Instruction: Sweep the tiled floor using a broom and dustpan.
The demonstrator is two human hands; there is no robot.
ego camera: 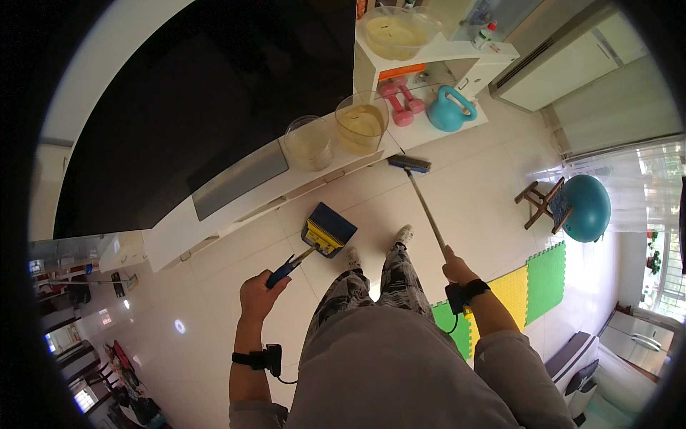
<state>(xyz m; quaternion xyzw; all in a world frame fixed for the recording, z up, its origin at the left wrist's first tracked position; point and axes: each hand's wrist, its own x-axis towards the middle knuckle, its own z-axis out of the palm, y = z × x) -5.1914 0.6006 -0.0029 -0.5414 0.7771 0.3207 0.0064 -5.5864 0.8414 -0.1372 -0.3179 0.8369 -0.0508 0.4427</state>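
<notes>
My left hand (262,295) is closed around the blue handle grip of a long-handled dustpan (328,229). The dustpan's dark blue pan, with a yellow toothed comb, is just ahead of my feet, by the tiled floor (257,246). In my right hand (459,267) is the pole of a broom (426,209). Its blue head with grey bristles (410,162) reaches forward to the base of the white TV cabinet (343,179). The dustpan and the broom head are well apart. A strapped device sits on each of my wrists.
On the cabinet stand clear containers of yellowish water (362,126), pink dumbbells (399,104) and a teal kettlebell (449,113), beside a large black television (214,107). To the right are a folding stool (546,201), a teal exercise ball (588,208) and green and yellow foam mats (546,281).
</notes>
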